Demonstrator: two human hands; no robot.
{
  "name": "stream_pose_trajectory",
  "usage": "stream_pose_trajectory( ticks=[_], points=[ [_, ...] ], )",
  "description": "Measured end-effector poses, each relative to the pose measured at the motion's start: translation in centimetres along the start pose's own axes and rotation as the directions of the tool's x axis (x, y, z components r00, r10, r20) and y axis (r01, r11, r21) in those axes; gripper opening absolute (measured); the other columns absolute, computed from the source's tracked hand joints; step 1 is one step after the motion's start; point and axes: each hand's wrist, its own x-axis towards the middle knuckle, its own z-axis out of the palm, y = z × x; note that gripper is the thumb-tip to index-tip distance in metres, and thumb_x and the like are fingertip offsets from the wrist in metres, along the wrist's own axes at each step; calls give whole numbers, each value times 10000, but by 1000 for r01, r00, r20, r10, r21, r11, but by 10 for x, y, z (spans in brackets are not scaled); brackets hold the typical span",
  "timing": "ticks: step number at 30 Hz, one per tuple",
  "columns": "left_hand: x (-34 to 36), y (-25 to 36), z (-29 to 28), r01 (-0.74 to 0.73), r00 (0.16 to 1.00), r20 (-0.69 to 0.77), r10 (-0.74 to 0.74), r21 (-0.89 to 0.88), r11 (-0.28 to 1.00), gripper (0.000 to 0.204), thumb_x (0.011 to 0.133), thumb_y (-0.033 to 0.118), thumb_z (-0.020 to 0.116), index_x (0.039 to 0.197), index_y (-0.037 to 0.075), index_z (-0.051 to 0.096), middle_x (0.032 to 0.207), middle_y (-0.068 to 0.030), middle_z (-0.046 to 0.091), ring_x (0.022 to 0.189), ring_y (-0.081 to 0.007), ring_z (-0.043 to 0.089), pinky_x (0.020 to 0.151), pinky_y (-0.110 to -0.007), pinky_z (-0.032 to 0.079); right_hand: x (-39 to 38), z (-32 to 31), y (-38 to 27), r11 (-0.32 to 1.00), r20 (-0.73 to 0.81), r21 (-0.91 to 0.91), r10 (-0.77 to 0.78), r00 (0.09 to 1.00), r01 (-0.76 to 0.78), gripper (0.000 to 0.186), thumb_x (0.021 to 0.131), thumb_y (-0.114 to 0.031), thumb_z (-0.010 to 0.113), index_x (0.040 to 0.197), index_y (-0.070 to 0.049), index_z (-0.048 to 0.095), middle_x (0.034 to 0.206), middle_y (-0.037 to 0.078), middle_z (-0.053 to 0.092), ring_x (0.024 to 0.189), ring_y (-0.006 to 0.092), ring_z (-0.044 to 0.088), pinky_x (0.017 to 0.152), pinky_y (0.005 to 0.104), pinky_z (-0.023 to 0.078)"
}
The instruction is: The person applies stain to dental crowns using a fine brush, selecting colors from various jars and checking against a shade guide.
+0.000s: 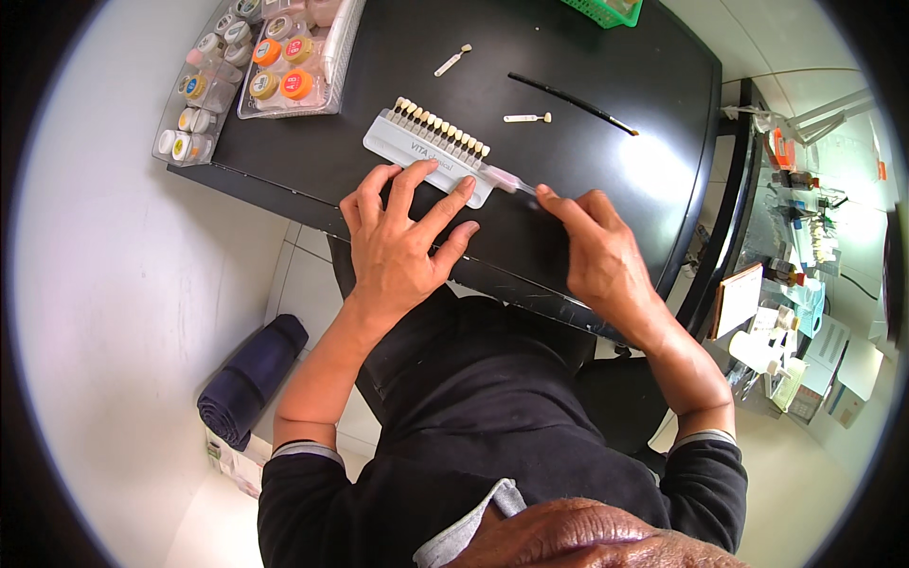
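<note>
A dental shade guide (417, 142) lies slantwise on the black table, a pale grey holder with a row of tooth-coloured tabs along its far side. My left hand (393, 237) rests on its near edge, fingers spread and fingertips pressing on the holder. In my right hand (606, 256) is a toothbrush (507, 179), gripped by its thin handle; its pale pinkish head touches or nearly touches the guide's right end. Two loose shade tabs lie beyond the guide, one tab (453, 61) at the far left and another tab (526, 118) to the right.
A thin black brush (573, 102) lies at the table's far right. Clear plastic boxes, one box (331, 71) among them, hold several capped jars at the far left. A green basket (606, 11) stands at the far edge. Beside the table, a shelf (772, 275) carries assorted supplies.
</note>
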Motion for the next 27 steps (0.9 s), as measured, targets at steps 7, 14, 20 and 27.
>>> stream_pose_trajectory(
  ticks=[7,14,20,27],
  points=[
    [0,-1,2,-17,1000,-3,17,-26,1000,447,905,405,863,1340,306,832,1468,-13,633,1353,-333,475,1136,-491,346,1,-3,-2,995,-27,99,7,1000,-5,635,927,173,569,1483,-105,693,1047,195,590,861,379,658,815,464,570],
    [-1,-1,2,-3,1000,0,3,-16,1000,445,903,394,866,1337,300,833,1468,-14,629,1350,-333,471,1142,-492,345,2,10,4,997,-44,59,-40,998,43,686,917,178,591,1521,-135,679,1052,187,590,868,368,668,810,472,576],
    [-1,-1,2,-3,1000,1,3,-21,1000,450,898,383,869,1339,301,832,1469,-16,629,1349,-330,473,1141,-488,346,3,11,4,997,-38,38,-60,997,61,719,897,192,604,1521,-154,686,1047,186,594,852,360,664,777,461,573],
    [-1,-1,1,-8,1000,-15,7,-23,1000,459,891,370,870,1343,303,830,1472,-22,629,1346,-321,478,1120,-482,357,7,10,7,1000,-126,-21,-22,992,19,717,884,188,600,1507,-153,700,1042,178,598,823,359,655,762,472,572]
  ],
)
